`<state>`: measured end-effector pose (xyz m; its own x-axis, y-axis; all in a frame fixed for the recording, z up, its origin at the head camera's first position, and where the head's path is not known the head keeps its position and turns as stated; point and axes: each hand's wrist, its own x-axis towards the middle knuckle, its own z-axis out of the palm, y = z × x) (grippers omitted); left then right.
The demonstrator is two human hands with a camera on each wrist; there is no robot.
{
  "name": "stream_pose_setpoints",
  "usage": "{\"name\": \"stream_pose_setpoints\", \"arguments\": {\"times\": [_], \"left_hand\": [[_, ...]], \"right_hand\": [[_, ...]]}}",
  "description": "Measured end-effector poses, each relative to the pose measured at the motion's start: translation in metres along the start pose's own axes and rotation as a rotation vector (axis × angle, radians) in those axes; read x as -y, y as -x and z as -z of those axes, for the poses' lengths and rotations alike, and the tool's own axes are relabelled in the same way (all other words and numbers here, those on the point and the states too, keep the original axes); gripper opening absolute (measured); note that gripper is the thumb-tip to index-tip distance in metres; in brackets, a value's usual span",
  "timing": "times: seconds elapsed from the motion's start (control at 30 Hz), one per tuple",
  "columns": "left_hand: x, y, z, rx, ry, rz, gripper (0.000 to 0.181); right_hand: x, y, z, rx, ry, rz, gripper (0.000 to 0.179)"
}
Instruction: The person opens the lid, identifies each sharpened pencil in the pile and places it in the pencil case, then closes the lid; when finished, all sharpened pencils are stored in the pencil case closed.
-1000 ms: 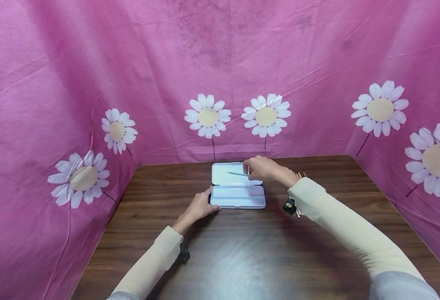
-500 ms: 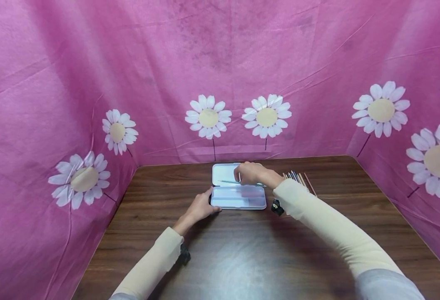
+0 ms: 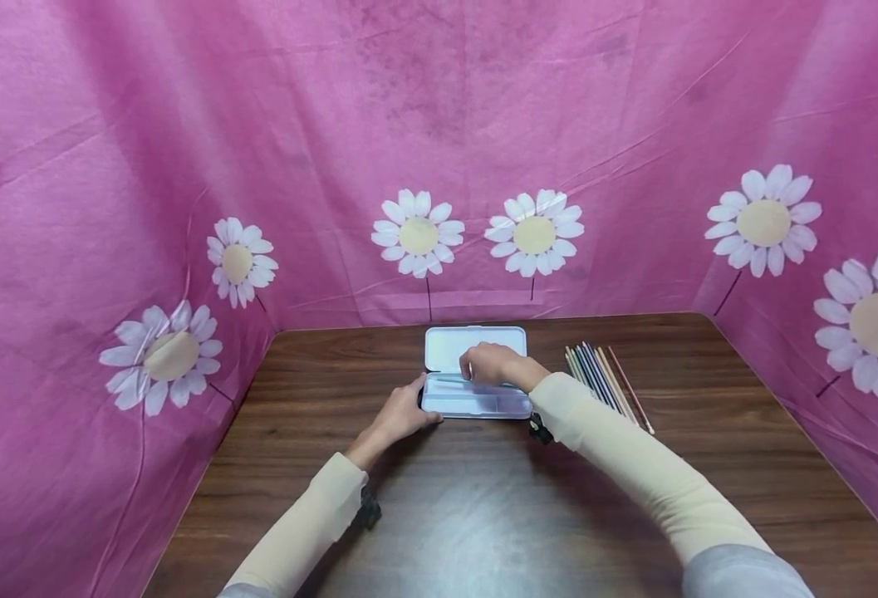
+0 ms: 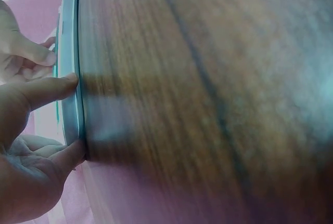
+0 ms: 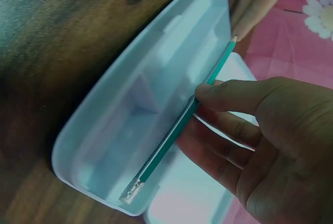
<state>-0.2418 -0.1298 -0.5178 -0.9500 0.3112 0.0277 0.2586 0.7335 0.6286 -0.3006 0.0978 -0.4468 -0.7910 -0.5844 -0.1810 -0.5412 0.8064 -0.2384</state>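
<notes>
A white pencil case (image 3: 476, 405) lies with its lid (image 3: 446, 345) folded back toward the wall. In the right wrist view my right hand (image 5: 265, 130) pinches a green pencil (image 5: 169, 143) between thumb and fingers, over the case's long rear compartment. The pencil's bare tip points at the case's left end and its metal-banded end points right. My left hand (image 3: 401, 411) grips the left end of the case, thumb on the front wall; the left wrist view shows that thumb and fingers around the case's side (image 4: 70, 109). Low dividers split the case's inside.
Several pencils (image 3: 599, 378) lie side by side on the brown wooden table (image 3: 439, 507), right of the case and beside my right forearm. A pink cloth (image 3: 319, 166) with white daisies hangs around the table's back and sides.
My right hand has carried the green pencil left and nearer, from above the lid to above the case's rear compartment. The loose pencils are now uncovered. My left hand stays on the case.
</notes>
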Motion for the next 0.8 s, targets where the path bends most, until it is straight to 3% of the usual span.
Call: {"name": "stream_pose_setpoints", "arguments": {"times": [0.07,0.23,0.53,0.73,0.8], "left_hand": [[0.000,-0.001,-0.001,-0.005,-0.009,-0.001,0.095],[0.027,-0.015,-0.019,-0.027,-0.057,-0.026,0.098],[0.019,-0.012,-0.013,-0.019,0.013,0.008,0.098],[0.031,-0.017,-0.022,-0.040,-0.042,-0.031,0.099],[0.026,-0.015,-0.018,-0.035,-0.041,-0.032,0.099]], "right_hand": [[-0.001,0.000,-0.004,0.001,0.001,0.001,0.019],[-0.001,0.001,-0.009,-0.003,-0.001,0.013,0.018],[0.000,0.002,-0.015,-0.002,-0.023,0.052,0.021],[-0.002,0.003,-0.017,-0.018,-0.019,0.052,0.017],[-0.003,0.003,-0.018,-0.026,-0.021,0.062,0.016]]}}
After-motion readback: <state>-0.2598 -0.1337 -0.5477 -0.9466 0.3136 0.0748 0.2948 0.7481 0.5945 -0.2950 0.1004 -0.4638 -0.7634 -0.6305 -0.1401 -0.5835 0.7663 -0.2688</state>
